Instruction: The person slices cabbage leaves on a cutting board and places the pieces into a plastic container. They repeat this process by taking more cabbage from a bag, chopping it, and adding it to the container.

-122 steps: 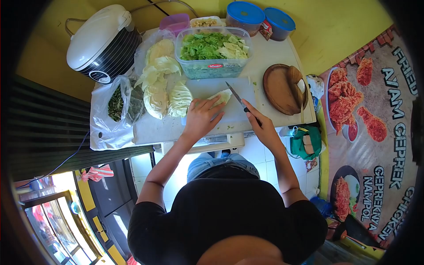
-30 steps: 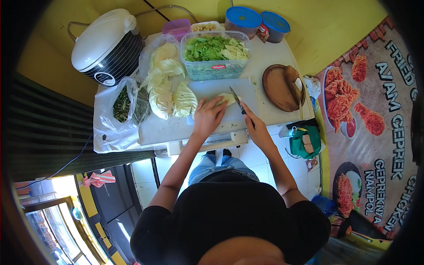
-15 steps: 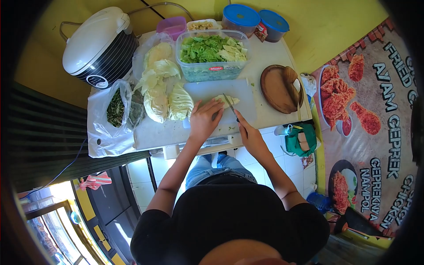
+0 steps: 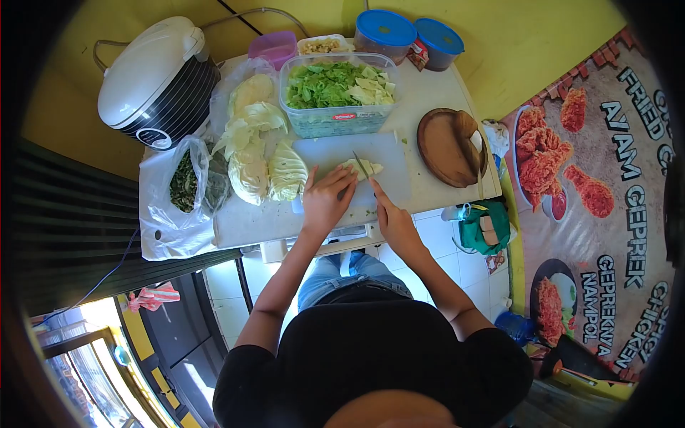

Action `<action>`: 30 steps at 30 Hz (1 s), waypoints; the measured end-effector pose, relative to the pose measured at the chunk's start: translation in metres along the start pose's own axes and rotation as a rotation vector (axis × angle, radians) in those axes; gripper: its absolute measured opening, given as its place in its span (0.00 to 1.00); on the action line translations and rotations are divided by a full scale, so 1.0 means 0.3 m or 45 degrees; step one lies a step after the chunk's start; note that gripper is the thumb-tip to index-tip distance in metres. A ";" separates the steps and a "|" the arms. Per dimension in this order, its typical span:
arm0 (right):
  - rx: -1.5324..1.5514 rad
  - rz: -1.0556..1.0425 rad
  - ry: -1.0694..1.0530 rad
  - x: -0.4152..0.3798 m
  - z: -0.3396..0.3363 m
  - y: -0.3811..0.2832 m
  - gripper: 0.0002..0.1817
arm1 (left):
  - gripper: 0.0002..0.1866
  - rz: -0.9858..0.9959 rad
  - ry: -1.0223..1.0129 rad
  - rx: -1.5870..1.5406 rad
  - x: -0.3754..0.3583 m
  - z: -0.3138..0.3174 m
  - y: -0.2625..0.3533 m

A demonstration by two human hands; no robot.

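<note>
On the pale cutting board (image 4: 394, 153) lies a small piece of cabbage (image 4: 373, 169), partly covered by fingers. My left hand (image 4: 330, 198) holds the left side of this piece down, fingertips bent over it. My right hand (image 4: 394, 222) grips a knife (image 4: 360, 164), its blade slanting across the cabbage just right of my left fingertips. A cut cabbage wedge (image 4: 287, 173) rests at the board's left edge, beside a larger cabbage half (image 4: 249, 171). Behind the board stands a clear plastic container (image 4: 341, 126) filled with chopped green leaves and pale cabbage.
Right of the board sits a round wooden mortar (image 4: 439, 153) with a pestle on it. A plastic bag of dark leaves (image 4: 184, 178) and a rice cooker (image 4: 153, 78) occupy the left. Blue-lidded tubs (image 4: 386, 28) and a purple container (image 4: 273, 48) line the back wall.
The knife and my right hand have shifted left and slightly toward my body, bringing the blade closer to my left fingers. My left hand still holds the cabbage piece. The view has shifted slightly.
</note>
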State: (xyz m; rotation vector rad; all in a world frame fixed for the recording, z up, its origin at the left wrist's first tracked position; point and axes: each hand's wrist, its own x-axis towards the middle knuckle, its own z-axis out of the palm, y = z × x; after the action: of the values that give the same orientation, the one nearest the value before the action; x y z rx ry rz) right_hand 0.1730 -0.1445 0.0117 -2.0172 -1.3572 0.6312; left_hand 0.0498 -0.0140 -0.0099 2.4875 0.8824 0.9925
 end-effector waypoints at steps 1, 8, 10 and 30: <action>-0.007 -0.002 0.003 -0.018 -0.003 0.004 0.30 | 0.09 0.001 0.006 -0.005 0.003 0.001 -0.001; -0.025 0.077 -0.086 -0.129 -0.027 0.027 0.30 | 0.08 -0.006 0.000 -0.048 -0.001 0.003 -0.010; 0.003 0.017 -0.044 -0.135 -0.035 0.042 0.30 | 0.07 0.001 0.002 -0.077 -0.006 0.007 -0.015; 0.313 -0.040 -0.054 -0.021 -0.042 0.013 0.26 | 0.09 0.032 0.059 -0.060 -0.009 0.000 -0.014</action>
State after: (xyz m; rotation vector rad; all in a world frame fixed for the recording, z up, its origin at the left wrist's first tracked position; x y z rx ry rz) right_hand 0.1819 -0.1543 0.0180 -1.7921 -1.2660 0.7899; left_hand 0.0465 -0.0127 -0.0133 2.4508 0.8337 1.0711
